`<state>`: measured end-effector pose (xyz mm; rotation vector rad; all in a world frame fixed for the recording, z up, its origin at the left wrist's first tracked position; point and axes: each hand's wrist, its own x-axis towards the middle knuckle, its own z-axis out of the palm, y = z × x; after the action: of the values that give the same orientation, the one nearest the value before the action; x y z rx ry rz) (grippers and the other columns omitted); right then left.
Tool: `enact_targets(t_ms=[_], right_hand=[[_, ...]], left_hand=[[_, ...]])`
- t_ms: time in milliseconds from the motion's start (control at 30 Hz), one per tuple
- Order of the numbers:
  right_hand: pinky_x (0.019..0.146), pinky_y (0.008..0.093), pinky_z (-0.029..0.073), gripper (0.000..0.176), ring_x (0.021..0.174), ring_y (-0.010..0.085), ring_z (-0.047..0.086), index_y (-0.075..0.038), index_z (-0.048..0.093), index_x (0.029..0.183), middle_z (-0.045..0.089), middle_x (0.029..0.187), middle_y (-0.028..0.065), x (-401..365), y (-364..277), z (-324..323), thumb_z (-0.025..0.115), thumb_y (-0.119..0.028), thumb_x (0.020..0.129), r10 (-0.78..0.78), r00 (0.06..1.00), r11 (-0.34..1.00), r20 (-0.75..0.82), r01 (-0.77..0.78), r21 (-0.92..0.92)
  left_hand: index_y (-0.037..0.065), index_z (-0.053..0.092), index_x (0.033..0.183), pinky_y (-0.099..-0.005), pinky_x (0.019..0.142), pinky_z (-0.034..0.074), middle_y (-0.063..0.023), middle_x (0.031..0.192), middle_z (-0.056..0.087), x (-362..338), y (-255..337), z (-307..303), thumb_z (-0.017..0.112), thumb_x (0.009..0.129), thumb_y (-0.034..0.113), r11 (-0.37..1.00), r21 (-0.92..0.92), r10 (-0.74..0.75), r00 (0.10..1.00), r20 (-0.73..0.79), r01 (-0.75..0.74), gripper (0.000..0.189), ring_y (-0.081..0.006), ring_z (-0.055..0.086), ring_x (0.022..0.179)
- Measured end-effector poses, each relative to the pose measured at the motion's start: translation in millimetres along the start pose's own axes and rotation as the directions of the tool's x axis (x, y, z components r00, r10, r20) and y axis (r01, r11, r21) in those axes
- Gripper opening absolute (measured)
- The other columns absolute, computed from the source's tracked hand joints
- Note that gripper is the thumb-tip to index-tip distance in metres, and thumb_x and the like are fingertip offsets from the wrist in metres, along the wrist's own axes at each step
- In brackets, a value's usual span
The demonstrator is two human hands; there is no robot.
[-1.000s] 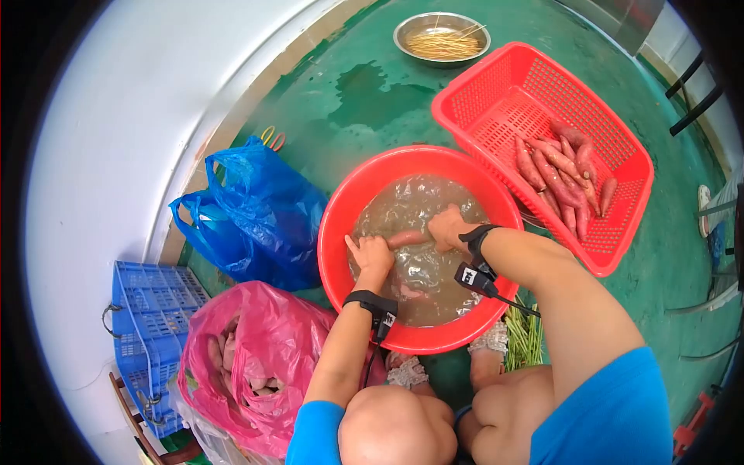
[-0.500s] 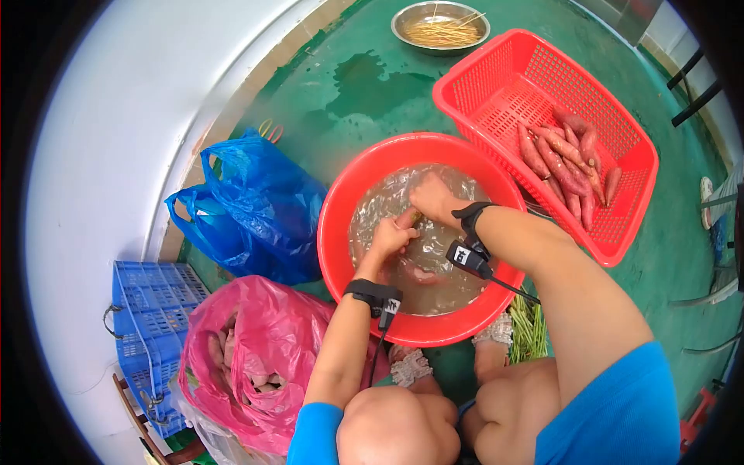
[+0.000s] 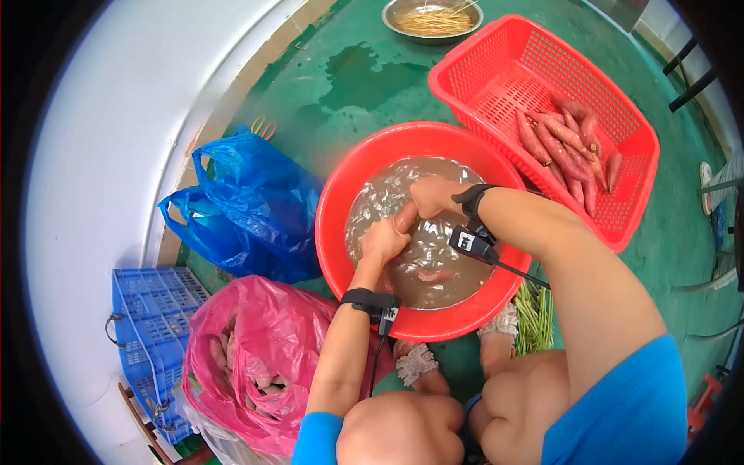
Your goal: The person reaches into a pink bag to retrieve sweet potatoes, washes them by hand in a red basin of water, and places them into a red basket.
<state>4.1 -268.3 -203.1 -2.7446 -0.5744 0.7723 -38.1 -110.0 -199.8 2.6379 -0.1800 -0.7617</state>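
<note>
Over the muddy water in a red basin (image 3: 329,225), my left hand (image 3: 385,239) is wrapped round a reddish sweet potato (image 3: 405,217). My right hand (image 3: 434,195) is closed at the upper end of that same sweet potato, its fingers partly hidden behind the wrist and knuckles. Another pinkish sweet potato (image 3: 435,275) shows at the water's surface, below the hands. Both wrists wear black straps with small cabled devices.
Beyond the basin stands a red perforated basket (image 3: 484,101) with several sweet potatoes (image 3: 570,147). Blue bags (image 3: 263,201), a pink bag (image 3: 271,325) of tubers and a blue crate (image 3: 151,333) are left. A metal bowl (image 3: 395,27) holds thin sticks; green stalks (image 3: 533,322) lie by my foot.
My left hand has shifted slightly along the sweet potato and turned, exposing more of its upper part. My right hand's fingers have closed in around its end. The view has tilted a little.
</note>
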Motion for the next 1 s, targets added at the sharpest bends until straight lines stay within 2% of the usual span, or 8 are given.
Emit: enact_targets(t_ms=[67, 133, 200, 333, 533, 800, 867, 1000], right_hand=[[0.058, 0.0349, 0.047, 0.012, 0.072, 0.0269, 0.061, -0.003, 0.062, 0.07, 0.063, 0.076, 0.0125, 6, 8, 14, 0.06, -0.014, 0.066, 0.037, 0.995, 0.993, 0.093, -0.047, 0.105], [0.052, 0.034, 0.044, 0.012, 0.063, 0.0217, 0.058, -0.006, 0.059, 0.068, 0.063, 0.073, 0.0076, 27, 20, 30, 0.064, -0.017, 0.067, -0.057, 0.568, 0.679, 0.821, -0.581, 0.449], [0.046, 0.0249, 0.039, 0.012, 0.052, 0.0135, 0.049, -0.009, 0.057, 0.068, 0.055, 0.06, 0.0028, -10, 12, -16, 0.066, -0.016, 0.065, -0.03, 0.666, 0.444, 0.745, -0.659, 0.607], [0.064, 0.0336, 0.048, 0.031, 0.077, 0.0252, 0.06, 0.001, 0.06, 0.092, 0.061, 0.086, 0.0159, -2, 41, -19, 0.058, -0.021, 0.07, 0.352, 0.907, 0.785, 0.232, -0.421, 0.455], [0.08, 0.0389, 0.044, 0.046, 0.102, 0.032, 0.052, 0.006, 0.052, 0.108, 0.05, 0.112, 0.0249, 15, 62, 9, 0.056, -0.021, 0.07, 0.581, 0.81, 0.715, 0.078, -0.554, 0.425], [0.078, 0.0419, 0.043, 0.04, 0.094, 0.0307, 0.056, 0.001, 0.059, 0.096, 0.056, 0.103, 0.0204, 10, 21, -18, 0.06, -0.028, 0.068, 0.205, 0.879, 0.774, 0.43, -0.415, 0.479], [0.08, 0.0402, 0.041, 0.04, 0.09, 0.0288, 0.056, -0.001, 0.057, 0.096, 0.057, 0.101, 0.0158, -13, 2, -19, 0.061, -0.026, 0.066, -0.036, 0.999, 0.997, -0.009, 0.036, -0.076], [0.078, 0.0406, 0.038, 0.036, 0.094, 0.03, 0.049, -0.006, 0.057, 0.089, 0.054, 0.094, 0.0128, -14, -24, 26, 0.062, -0.022, 0.057, -0.401, 0.88, 0.912, -0.253, 0.358, -0.203]], left_hand=[[0.009, 0.057, 0.09, -0.0432, 0.073, 0.045, -0.0183, 0.081, 0.061, -6, -5, 6, 0.06, 0.065, 0.024, 0.983, 0.177, 0.075, 0.991, -0.111, -0.055, 0.03, -0.033, 0.059, 0.082], [0.009, 0.056, 0.091, -0.043, 0.073, 0.046, -0.0172, 0.083, 0.061, -6, -12, 11, 0.062, 0.064, 0.025, 0.969, 0.223, 0.128, 0.986, -0.102, -0.103, 0.032, -0.033, 0.059, 0.082], [0.009, 0.056, 0.089, -0.0429, 0.074, 0.045, -0.0173, 0.085, 0.061, -4, -20, 20, 0.063, 0.064, 0.024, 0.962, 0.239, 0.158, 0.983, -0.093, -0.132, 0.03, -0.0327, 0.059, 0.083], [0.007, 0.056, 0.092, -0.0408, 0.08, 0.044, -0.0191, 0.093, 0.06, -4, -29, 22, 0.064, 0.064, 0.028, 0.999, 0.03, -0.012, 1.0, -0.027, 0.012, 0.036, -0.0322, 0.057, 0.09], [0.003, 0.053, 0.099, -0.0398, 0.082, 0.043, -0.0202, 0.096, 0.059, -2, -37, 23, 0.063, 0.065, 0.031, 0.999, -0.005, -0.041, 0.999, 0.008, 0.041, 0.045, -0.0328, 0.056, 0.093], [0.002, 0.054, 0.097, -0.0411, 0.082, 0.042, -0.0187, 0.094, 0.059, 5, -37, 28, 0.063, 0.064, 0.034, 0.991, 0.002, -0.134, 0.991, -0.031, 0.134, 0.047, -0.0327, 0.054, 0.095], [0.001, 0.058, 0.087, -0.037, 0.074, 0.046, -0.0193, 0.084, 0.061, 8, -40, 34, 0.061, 0.065, 0.032, 1.0, -0.014, 0.0, 0.992, -0.126, -0.002, 0.038, -0.0297, 0.06, 0.08], [-0.001, 0.058, 0.076, -0.0323, 0.057, 0.047, -0.0137, 0.062, 0.06, 6, -14, 15, 0.06, 0.064, 0.03, 0.844, -0.531, 0.007, 0.989, 0.15, 0.075, 0.034, -0.0206, 0.06, 0.055]])
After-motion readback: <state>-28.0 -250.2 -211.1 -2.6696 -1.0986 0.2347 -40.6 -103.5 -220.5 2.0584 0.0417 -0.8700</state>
